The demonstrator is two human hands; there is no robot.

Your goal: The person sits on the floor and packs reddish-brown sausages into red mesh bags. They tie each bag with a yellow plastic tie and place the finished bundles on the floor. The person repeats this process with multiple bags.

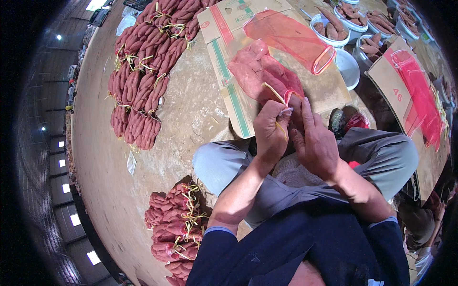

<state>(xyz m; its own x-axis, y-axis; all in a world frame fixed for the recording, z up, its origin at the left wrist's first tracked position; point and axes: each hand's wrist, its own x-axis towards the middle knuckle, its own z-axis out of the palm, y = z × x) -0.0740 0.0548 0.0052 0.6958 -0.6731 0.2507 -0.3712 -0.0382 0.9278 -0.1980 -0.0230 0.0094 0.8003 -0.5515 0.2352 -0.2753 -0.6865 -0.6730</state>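
A red mesh bag filled with sweet potatoes lies on flattened cardboard before me. My left hand pinches the gathered edge of its mouth, together with a yellow tie that sticks out above and below the fingers. My right hand is close beside it, fingers stretched along one side of a sweet potato at the bag's mouth and thumb on the other. The potato's lower end is partly hidden between the hands. Beyond the filled bag, an unfilled red mesh bag lies flat on the cardboard.
Tied bundles of sweet potatoes cover the floor at far left; another stack sits by my left elbow. White buckets of sweet potatoes stand at upper right, near an empty white bucket. More red mesh bags lie on cardboard at right.
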